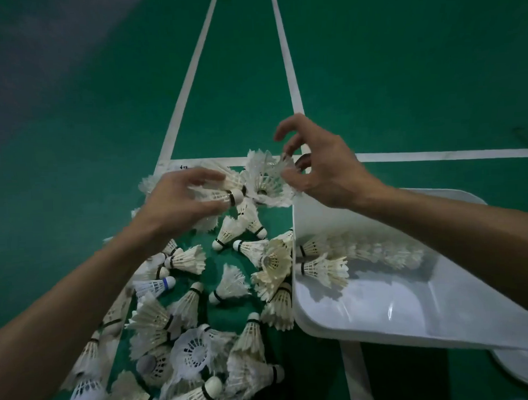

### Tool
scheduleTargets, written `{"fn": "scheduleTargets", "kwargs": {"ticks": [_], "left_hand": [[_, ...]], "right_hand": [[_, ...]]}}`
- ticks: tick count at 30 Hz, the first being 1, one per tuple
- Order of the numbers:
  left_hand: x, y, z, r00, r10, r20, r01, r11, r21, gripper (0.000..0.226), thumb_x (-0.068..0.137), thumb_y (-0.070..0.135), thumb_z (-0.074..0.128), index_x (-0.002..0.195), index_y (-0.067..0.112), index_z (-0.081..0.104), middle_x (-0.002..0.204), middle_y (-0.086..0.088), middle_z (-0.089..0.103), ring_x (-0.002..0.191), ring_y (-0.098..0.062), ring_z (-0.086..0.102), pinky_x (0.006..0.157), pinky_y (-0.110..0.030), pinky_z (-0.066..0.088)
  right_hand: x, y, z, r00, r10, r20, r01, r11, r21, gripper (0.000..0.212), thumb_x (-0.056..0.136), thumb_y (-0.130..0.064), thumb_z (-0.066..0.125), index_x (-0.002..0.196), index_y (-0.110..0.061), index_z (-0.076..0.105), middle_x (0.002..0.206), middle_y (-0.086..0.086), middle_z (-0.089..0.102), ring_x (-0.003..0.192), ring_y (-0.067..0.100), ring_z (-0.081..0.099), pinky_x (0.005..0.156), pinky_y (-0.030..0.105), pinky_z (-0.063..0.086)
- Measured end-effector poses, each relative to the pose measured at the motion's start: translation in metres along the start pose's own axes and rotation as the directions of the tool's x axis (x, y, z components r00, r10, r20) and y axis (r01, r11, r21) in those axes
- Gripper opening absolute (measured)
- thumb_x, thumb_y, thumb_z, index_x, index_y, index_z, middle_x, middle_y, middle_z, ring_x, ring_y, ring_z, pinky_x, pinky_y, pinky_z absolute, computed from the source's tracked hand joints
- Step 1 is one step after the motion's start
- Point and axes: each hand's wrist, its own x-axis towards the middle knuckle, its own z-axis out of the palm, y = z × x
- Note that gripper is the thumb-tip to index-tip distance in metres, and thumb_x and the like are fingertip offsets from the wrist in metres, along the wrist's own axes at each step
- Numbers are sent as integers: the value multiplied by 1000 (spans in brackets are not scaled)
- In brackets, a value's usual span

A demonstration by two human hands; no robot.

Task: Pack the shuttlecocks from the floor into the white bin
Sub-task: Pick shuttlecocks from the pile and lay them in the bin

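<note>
Several white feather shuttlecocks (230,284) lie scattered on the green court floor, mostly at lower left. The white bin (413,311) stands to the right, and a row of nested shuttlecocks (364,250) lies inside it with another shuttlecock (323,269) beside the row. My left hand (178,206) grips a shuttlecock (223,195) by its feathers, cork pointing right. My right hand (322,170) hovers above the bin's far corner and pinches the feathers of another shuttlecock (268,181), whose open skirt faces the left one's cork.
White court lines (290,77) run across the green floor beyond the hands. One shuttlecock with a blue band (157,284) lies among the pile. A white lid or base (524,367) shows under the bin's lower right corner.
</note>
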Motion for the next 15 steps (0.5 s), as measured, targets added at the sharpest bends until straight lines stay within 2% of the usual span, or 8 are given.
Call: {"fn": "scheduleTargets", "kwargs": {"ticks": [2,4,6,9,12,15], "left_hand": [[-2,15,2,998,8,-60,-12,998,-65,44,74,11,75,114,24,63,110,9,60,90,-11,62,68,-21,51],[-3,28,6,994,37,-99,-44,997,-68,44,74,12,74,115,24,62,109,12,60,92,-9,62,74,-23,50],[-4,40,16,992,69,-103,-75,996,-50,48,74,14,75,118,24,61,107,16,60,87,-6,64,69,-18,51],[-6,56,34,991,113,-69,-114,993,-4,49,72,19,76,119,28,61,109,17,60,81,-4,66,62,-13,52],[-2,70,53,986,156,-64,-157,988,-9,49,74,15,76,119,25,62,109,13,60,78,10,63,57,-4,46],[-2,80,72,986,160,-40,-160,987,2,48,74,16,76,119,28,62,107,16,60,81,4,63,55,-3,45]], "right_hand": [[-4,4,-13,996,-73,-60,73,997,3,32,85,-2,63,101,-25,48,93,-10,53,68,3,58,66,30,57],[-10,10,-25,982,-153,-111,147,987,-62,23,86,0,62,95,-20,55,95,-9,57,74,-1,56,71,27,56],[-20,20,-37,975,-170,-143,152,980,-129,13,86,0,64,90,-12,67,99,-1,62,85,10,60,75,28,57],[-35,35,-53,981,-76,-178,53,990,-128,15,88,-1,63,94,-10,73,100,0,64,88,16,63,81,29,57],[-52,46,-65,969,120,-217,-117,993,28,15,85,-13,71,99,-10,73,96,-9,63,85,7,63,81,27,56],[-77,55,-76,951,286,-114,-255,939,231,52,63,-43,79,106,-15,70,107,-12,61,98,2,61,82,18,53]]}}
